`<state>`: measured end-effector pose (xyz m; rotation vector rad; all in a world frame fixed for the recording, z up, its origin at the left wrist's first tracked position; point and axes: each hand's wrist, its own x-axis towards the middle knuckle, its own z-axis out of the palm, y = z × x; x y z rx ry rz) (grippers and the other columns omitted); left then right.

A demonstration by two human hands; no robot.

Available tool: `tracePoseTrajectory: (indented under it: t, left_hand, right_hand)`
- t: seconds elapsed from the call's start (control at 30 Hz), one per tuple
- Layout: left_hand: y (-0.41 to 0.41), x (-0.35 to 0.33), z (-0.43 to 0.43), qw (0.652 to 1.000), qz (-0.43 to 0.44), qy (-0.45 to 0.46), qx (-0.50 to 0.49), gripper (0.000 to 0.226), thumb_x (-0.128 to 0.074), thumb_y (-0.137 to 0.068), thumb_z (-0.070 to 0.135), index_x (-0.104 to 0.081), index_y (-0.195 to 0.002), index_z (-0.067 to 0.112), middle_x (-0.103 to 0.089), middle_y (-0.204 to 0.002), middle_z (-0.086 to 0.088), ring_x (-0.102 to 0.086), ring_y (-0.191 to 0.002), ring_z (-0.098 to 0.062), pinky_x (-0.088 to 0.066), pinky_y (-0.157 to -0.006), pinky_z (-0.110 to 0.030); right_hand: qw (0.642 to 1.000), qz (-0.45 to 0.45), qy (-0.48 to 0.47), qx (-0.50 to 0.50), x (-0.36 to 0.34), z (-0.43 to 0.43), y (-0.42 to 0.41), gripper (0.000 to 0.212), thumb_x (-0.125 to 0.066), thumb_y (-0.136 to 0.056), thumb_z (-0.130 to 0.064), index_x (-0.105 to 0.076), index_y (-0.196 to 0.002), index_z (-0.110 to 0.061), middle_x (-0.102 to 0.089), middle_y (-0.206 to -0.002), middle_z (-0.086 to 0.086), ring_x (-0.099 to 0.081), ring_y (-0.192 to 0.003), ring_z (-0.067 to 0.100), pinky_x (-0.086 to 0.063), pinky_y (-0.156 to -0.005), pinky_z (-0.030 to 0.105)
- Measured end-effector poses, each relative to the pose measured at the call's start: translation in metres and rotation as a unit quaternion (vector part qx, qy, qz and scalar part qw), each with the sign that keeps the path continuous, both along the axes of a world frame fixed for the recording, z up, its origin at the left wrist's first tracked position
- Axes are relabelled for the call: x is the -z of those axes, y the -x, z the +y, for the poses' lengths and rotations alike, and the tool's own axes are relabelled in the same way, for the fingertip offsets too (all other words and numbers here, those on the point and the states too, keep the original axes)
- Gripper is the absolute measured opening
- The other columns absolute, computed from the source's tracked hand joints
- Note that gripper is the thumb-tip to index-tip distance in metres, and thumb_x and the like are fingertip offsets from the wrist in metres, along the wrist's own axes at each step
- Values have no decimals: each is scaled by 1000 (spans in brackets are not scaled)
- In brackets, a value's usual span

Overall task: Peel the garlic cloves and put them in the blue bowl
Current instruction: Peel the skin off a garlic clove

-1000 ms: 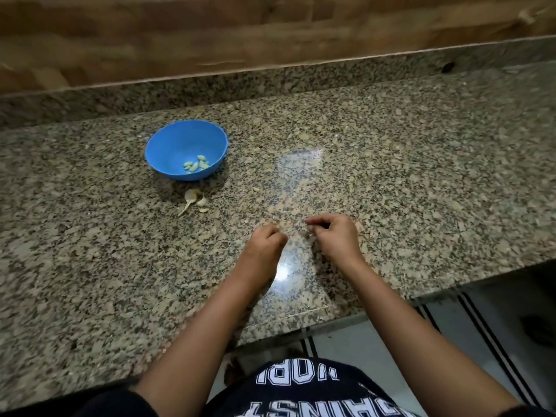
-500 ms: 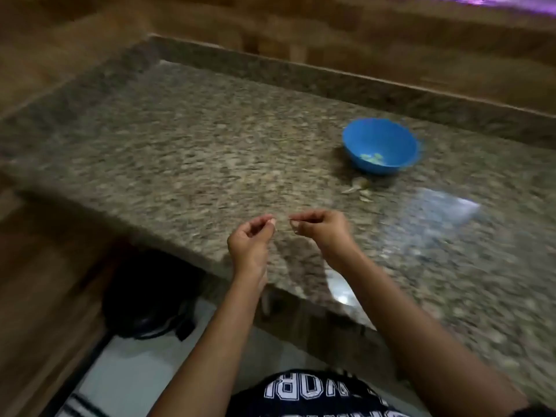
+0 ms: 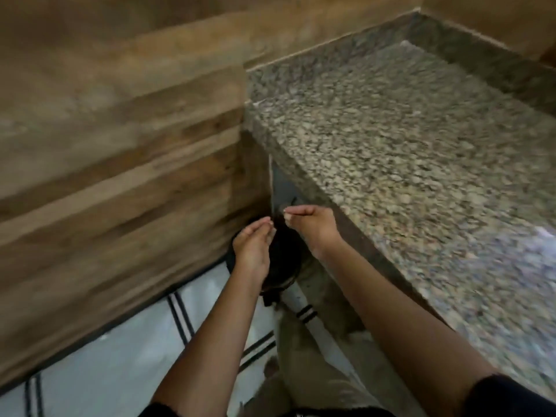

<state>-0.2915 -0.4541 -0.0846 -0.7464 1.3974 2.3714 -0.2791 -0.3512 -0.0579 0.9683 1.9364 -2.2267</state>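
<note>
Hands reach forward from the 6 o'clock edge and meet near the centre of a blurred, downward view. The left hand (image 3: 254, 242) has its fingers nearly straight and held together, palm slightly cupped and turned toward the other hand, holding nothing that shows. The right hand (image 3: 313, 227), just beside it toward 2 o'clock, has its fingers curled in under the thumb; blur hides whether they pinch anything. Both hands hover above a dark round bin (image 3: 285, 257) that stands on the floor.

The speckled granite table (image 3: 406, 152) fills the view from 12 o'clock round to 4 o'clock, and the right hand is just beside its front edge. Brown wood panelling (image 3: 120, 130) covers the area from 8 to 11 o'clock. Pale floor tiles (image 3: 120, 350) with thin dark stripes lie at 7 o'clock. Beige trousers (image 3: 301, 374) show at 6 o'clock, and a dark sleeve (image 3: 511, 395) at 5 o'clock.

The blue bowl and the garlic cloves lie outside this view. A sliver of white print on dark cloth at the bottom edge is too cut off to read.
</note>
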Motion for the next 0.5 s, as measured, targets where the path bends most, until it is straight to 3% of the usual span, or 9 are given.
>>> tracePoseTrajectory:
  t: [0.1,0.17,0.27,0.4,0.5]
  left_hand:
    - [33,36,-22,999,-32,10,-31,13,-51,-91,-7,-60,-86,2,-58,-86,-8,-58,-83,-15,-46,-97,-30]
    - [53,56,-33,997,-65,22,-42,12,-50,-91,-7,-60,-98,-5,-59,-88,-8,-58,-88,-17,-44,-96,-29]
    - [75,90,-41,994,-102,44,-21,12,-52,-91,-5,-61,-97,-2,-61,-92,-7,-59,-82,-13,-45,-93,-27]
    - [91,135,-39,983,-148,105,21,11,-60,-88,0,-67,-90,8,-64,-95,-5,-62,-87,-15,-47,-90,-28]
    - [93,156,-36,978,-158,133,36,12,-64,-85,1,-69,-96,2,-65,-95,-6,-62,-88,-16,-50,-90,-31]
  right_hand:
    - [1000,-13,15,-16,41,-19,36,9,-62,-82,9,-67,-90,7,-62,-73,7,-59,-70,15,-51,-72,23]
    - [999,-37,21,-25,71,-29,59,11,-63,-81,9,-67,-90,5,-62,-74,9,-60,-72,20,-52,-77,29]
    - [994,-102,30,-32,116,-38,89,15,-67,-80,5,-67,-79,-10,-63,-84,12,-62,-87,29,-51,-88,38]
    - [984,-149,92,-15,165,-33,117,19,-47,-89,12,-58,-89,-4,-55,-82,6,-55,-73,14,-52,-62,17]
    - [977,-189,96,1,188,-29,125,31,-44,-92,10,-51,-122,9,-56,-88,10,-54,-72,13,-51,-62,14]
